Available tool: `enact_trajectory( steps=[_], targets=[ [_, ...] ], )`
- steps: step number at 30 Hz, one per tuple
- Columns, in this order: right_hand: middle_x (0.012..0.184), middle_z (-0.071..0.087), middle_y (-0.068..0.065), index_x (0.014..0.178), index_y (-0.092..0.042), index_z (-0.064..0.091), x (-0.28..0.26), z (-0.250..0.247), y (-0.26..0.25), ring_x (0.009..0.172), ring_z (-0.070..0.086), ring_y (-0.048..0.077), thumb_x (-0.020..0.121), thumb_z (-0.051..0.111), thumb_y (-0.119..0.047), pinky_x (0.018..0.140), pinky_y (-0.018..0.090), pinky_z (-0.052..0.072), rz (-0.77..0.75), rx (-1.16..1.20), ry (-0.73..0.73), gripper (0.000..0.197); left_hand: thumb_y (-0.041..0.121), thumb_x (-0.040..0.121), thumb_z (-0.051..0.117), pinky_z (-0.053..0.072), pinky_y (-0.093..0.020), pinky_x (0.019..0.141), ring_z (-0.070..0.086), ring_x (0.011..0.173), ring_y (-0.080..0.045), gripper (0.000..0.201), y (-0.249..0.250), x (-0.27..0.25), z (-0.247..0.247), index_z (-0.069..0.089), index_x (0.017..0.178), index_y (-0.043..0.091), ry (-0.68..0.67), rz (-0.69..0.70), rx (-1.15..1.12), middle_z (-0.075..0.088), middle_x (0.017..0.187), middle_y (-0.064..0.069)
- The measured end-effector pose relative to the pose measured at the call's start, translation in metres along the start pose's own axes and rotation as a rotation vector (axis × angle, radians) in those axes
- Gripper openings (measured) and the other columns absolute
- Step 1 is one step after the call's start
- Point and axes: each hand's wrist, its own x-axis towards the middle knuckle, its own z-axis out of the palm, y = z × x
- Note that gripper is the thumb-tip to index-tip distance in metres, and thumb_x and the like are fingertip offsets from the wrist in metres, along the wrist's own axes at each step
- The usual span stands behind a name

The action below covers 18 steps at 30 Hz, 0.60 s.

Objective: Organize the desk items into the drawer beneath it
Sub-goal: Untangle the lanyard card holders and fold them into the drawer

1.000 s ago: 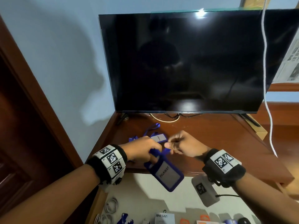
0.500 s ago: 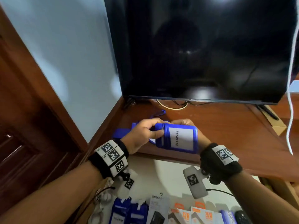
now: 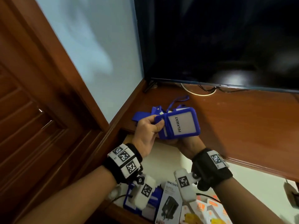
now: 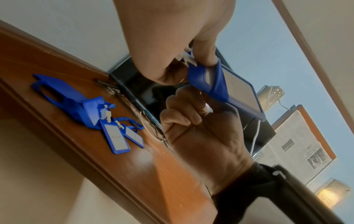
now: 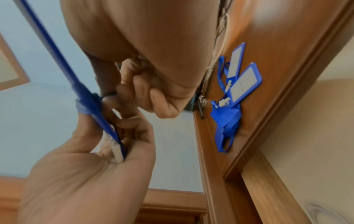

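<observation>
- The badge holder (image 3: 178, 122) I hold is royal blue, its white card printed with black letters.
- The lanyards (image 4: 80, 106) lying on my table (image 3: 242, 120) are the same blue, with white clips.
- The table is reddish-brown wood.
- My wristbands (image 3: 124, 160) are black with black-and-white square markers.
- The screen (image 3: 218, 42) is black.

badges (image 3: 159, 111) on desk (image 3: 234, 120), drawer (image 3: 161, 152) beneath
</observation>
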Motion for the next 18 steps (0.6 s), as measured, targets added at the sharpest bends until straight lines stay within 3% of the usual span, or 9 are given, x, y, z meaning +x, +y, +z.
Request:
enact_trajectory(
  steps=[2,4,7,8,11,13,15,16,18],
  targets=[
    [0.076,0.064,0.005,0.089,-0.014,0.065,0.007,0.004,0.015,0.063,0.055,0.016,0.075,0.072,-0.039,0.053,0.027,0.046,0.02,0.067,-0.007,0.029,0.005,0.092,0.051,0.056,-0.027,0.062,0.07,0.086,-0.025,0.018,-0.003,0.004,-0.009,0.063,0.104,-0.001,0.02,-0.009,0.014,0.07,0.097,-0.016],
    [0.076,0.058,0.005,0.084,-0.019,0.069,0.013,0.002,0.029,0.058,0.045,0.012,0.056,0.084,-0.049,0.05,0.024,0.038,0.079,0.133,-0.027,0.044,0.005,0.092,0.052,0.055,-0.028,0.064,0.069,0.087,-0.026,0.016,-0.007,0.009,-0.019,0.064,0.102,0.0,0.031,-0.025,0.048,0.07,0.097,-0.016],
    [0.078,0.062,0.009,0.088,-0.013,0.064,0.017,-0.006,0.046,0.06,0.055,0.015,0.044,0.091,-0.047,0.049,0.023,0.044,0.133,0.16,-0.015,0.061,0.003,0.091,0.055,0.055,-0.031,0.074,0.068,0.091,-0.024,0.014,-0.016,0.017,-0.041,0.065,0.1,0.0,0.012,-0.042,0.249,0.07,0.096,-0.013],
    [0.079,0.063,0.009,0.088,-0.011,0.062,0.019,-0.008,0.046,0.061,0.059,0.016,0.051,0.089,-0.044,0.05,0.025,0.048,0.166,0.104,0.022,0.057,0.001,0.09,0.056,0.055,-0.03,0.074,0.068,0.088,-0.022,0.011,-0.019,0.019,-0.05,0.066,0.096,0.002,0.003,-0.051,0.323,0.071,0.092,-0.01],
    [0.077,0.063,0.01,0.08,-0.008,0.061,0.035,-0.018,0.051,0.064,0.063,0.022,0.081,0.067,-0.022,0.058,0.03,0.049,0.265,-0.193,0.197,0.015,-0.006,0.086,0.061,0.054,-0.032,0.074,0.066,0.082,-0.022,0.019,-0.023,0.029,-0.076,0.066,0.082,0.011,-0.004,-0.098,0.507,0.068,0.081,-0.006],
    [0.075,0.059,0.012,0.075,-0.008,0.062,0.051,-0.029,0.056,0.069,0.056,0.029,0.086,0.064,-0.015,0.054,0.028,0.043,0.255,-0.36,0.303,0.013,-0.007,0.083,0.064,0.056,-0.041,0.08,0.066,0.084,-0.031,0.019,-0.026,0.036,-0.095,0.065,0.077,0.011,-0.033,-0.171,0.633,0.068,0.082,-0.014],
    [0.082,0.06,0.009,0.079,-0.008,0.063,0.067,-0.04,0.061,0.076,0.057,0.024,0.087,0.063,-0.008,0.053,0.023,0.047,0.172,-0.499,0.396,0.008,0.001,0.081,0.071,0.056,-0.046,0.082,0.068,0.087,-0.032,0.017,-0.031,0.045,-0.113,0.066,0.074,0.016,-0.13,-0.198,0.848,0.07,0.086,-0.015],
    [0.087,0.06,0.008,0.083,-0.007,0.064,0.076,-0.047,0.064,0.082,0.058,0.023,0.086,0.064,-0.006,0.061,0.024,0.05,0.101,-0.641,0.433,0.003,0.007,0.079,0.074,0.057,-0.045,0.081,0.068,0.086,-0.028,0.015,-0.034,0.048,-0.12,0.067,0.073,0.019,-0.216,-0.19,1.005,0.07,0.085,-0.01],
    [0.104,0.058,0.009,0.098,-0.008,0.067,0.096,-0.066,0.072,0.101,0.056,0.028,0.081,0.068,-0.008,0.082,0.027,0.044,-0.024,-1.048,0.457,0.017,0.018,0.078,0.075,0.055,-0.037,0.076,0.064,0.083,-0.021,0.005,-0.038,0.05,-0.129,0.071,0.08,0.017,-0.389,-0.195,1.271,0.068,0.084,-0.001]
  ],
)
